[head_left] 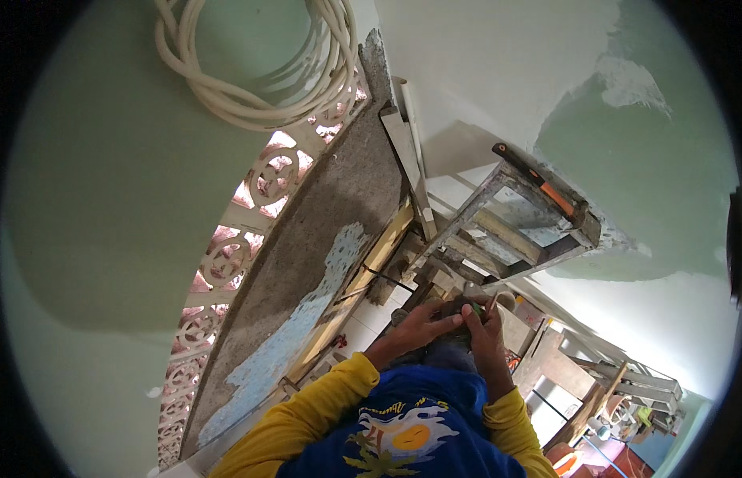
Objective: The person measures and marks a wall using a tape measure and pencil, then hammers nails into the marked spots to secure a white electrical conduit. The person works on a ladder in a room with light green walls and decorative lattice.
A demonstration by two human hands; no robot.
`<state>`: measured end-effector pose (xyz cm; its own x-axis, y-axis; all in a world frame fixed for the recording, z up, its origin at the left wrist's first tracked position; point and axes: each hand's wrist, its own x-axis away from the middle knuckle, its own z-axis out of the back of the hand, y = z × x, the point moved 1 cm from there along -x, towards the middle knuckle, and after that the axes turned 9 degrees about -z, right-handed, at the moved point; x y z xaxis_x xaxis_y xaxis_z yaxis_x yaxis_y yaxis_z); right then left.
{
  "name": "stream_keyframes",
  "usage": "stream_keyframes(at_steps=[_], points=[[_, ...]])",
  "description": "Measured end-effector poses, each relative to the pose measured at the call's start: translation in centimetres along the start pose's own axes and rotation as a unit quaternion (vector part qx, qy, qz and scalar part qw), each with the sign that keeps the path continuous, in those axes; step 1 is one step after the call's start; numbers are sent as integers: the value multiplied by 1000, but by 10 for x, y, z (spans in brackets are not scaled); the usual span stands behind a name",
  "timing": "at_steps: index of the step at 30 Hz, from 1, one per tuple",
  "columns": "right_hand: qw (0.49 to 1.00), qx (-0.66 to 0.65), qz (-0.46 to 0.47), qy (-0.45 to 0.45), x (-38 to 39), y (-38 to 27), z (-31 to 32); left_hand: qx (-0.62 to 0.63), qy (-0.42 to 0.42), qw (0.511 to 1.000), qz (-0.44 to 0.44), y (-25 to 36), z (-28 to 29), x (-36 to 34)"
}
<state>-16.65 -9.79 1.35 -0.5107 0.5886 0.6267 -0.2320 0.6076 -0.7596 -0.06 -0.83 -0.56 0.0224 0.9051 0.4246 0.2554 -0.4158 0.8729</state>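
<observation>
My hands are together over my lap, below the ladder, fingers curled. My left hand [431, 323] is closed against a small dark object with a green part [478, 309], largely hidden by the fingers. My right hand [484, 338] is closed around the same area, with a slim pale item [491, 301] sticking up from its fingers; I cannot make out what these items are. An aluminium ladder [510, 259] stands just beyond my hands, with a long tool with an orange-and-black handle [546, 187] lying on its top.
A coiled white hose [204, 80] hangs above decorative breeze blocks [267, 179] at left. A concrete ledge [315, 207], wooden beam [379, 255] and leaning boards [407, 159] run beside the ladder. Lumber and assorted clutter [602, 406] fill the lower right, under patchy painted walls [650, 175].
</observation>
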Motion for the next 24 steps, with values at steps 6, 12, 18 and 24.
stream_keyframes(at_steps=[6, 12, 18, 24], points=[[995, -87, -54, -8, 25, -13, -32, 423, 54, 901, -75, -44, 15, 31], [977, 182, 100, 45, 27, -1, -60, 632, 48, 744, -210, -25, 17, 43], [867, 404, 288, 35, 12, -2, -77, 578, 127, 780, -202, -2, 10, 44], [849, 433, 302, -19, 4, -23, -76, 571, 127, 775, -238, 17, 9, 39]])
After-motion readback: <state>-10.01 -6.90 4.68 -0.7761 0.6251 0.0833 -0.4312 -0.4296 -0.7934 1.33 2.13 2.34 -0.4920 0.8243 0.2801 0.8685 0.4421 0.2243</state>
